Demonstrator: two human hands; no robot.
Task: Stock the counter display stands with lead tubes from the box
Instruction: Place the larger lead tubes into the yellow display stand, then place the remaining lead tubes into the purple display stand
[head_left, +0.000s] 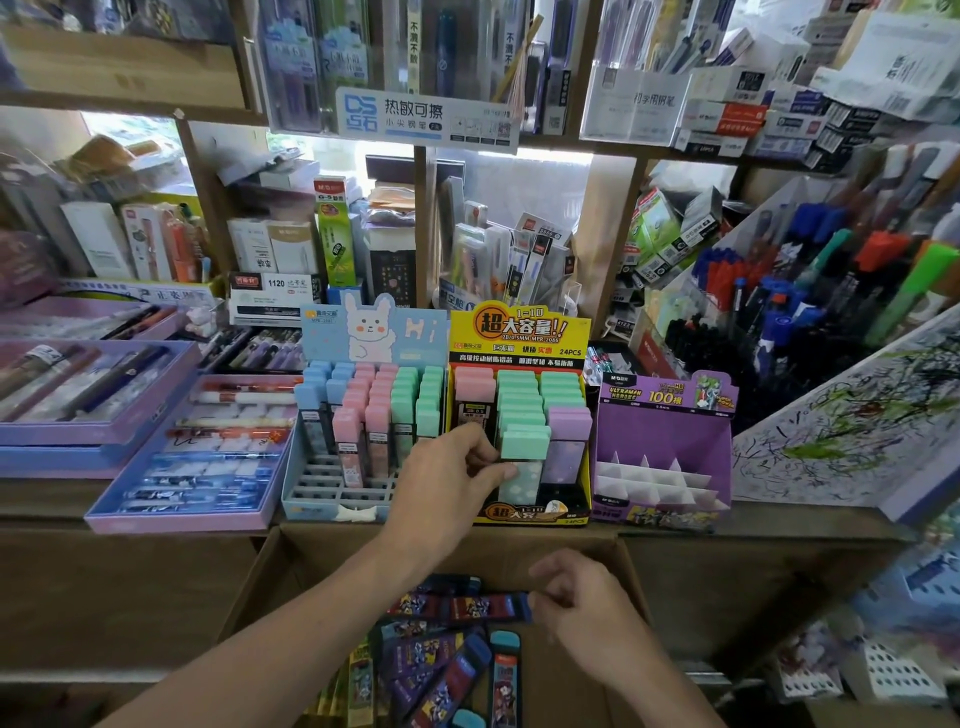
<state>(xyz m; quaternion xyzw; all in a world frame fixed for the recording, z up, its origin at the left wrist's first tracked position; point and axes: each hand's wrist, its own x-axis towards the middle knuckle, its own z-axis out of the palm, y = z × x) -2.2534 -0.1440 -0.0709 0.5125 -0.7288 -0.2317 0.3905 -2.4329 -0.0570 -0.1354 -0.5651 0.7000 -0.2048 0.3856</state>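
Left hand gripping green-capped tube, right hand pinching dark tube

Left hand pinching mint tube in yellow stand, right hand gripping dark tube over box

Open slots are left in the purple stand at right and near in the blue stand; the yellow stand is packed.
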